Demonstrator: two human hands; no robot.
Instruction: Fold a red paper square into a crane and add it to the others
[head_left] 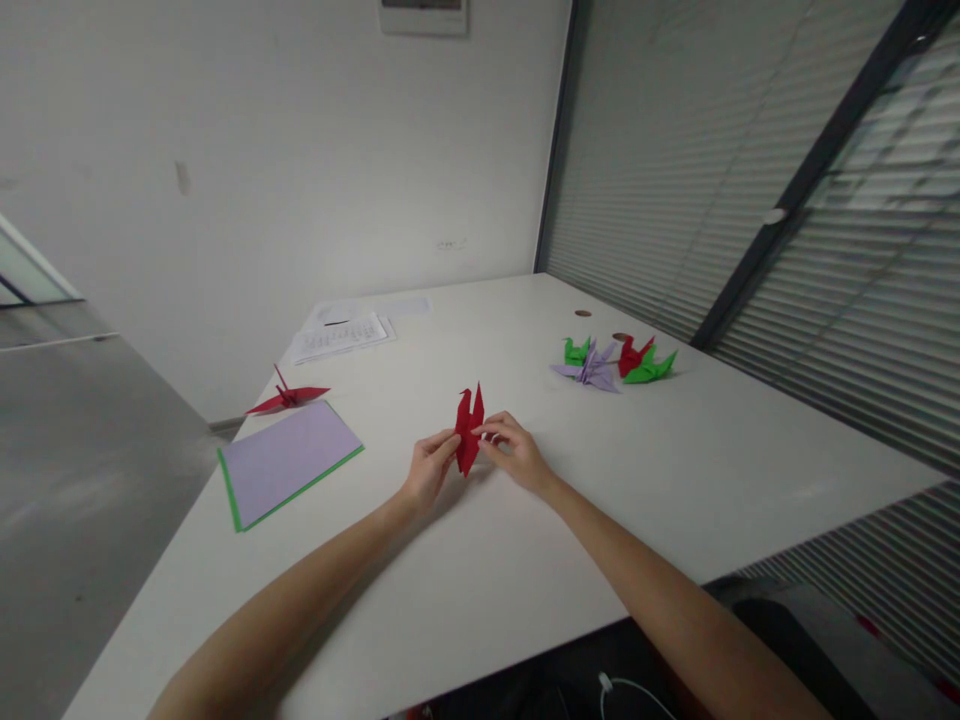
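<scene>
Between my hands, just above the white table, is a red origami crane (467, 440) held upright, with its bent head and pointed tail up and its wings folded down. My left hand (430, 466) pinches its left edge between thumb and fingers. From the other side my right hand (516, 452) touches the crane with curled fingertips, thumb and forefinger at its right edge. The fingers partly cover the crane's sides.
Left on the table (420, 620) lie purple paper sheets (292, 462) over green ones, with another red crane (289, 398) behind. Printed papers (341, 338) lie farther back. At right sit a purple crane (592, 368), green cranes (651, 367) and a red crane (634, 354). Blinds border the right.
</scene>
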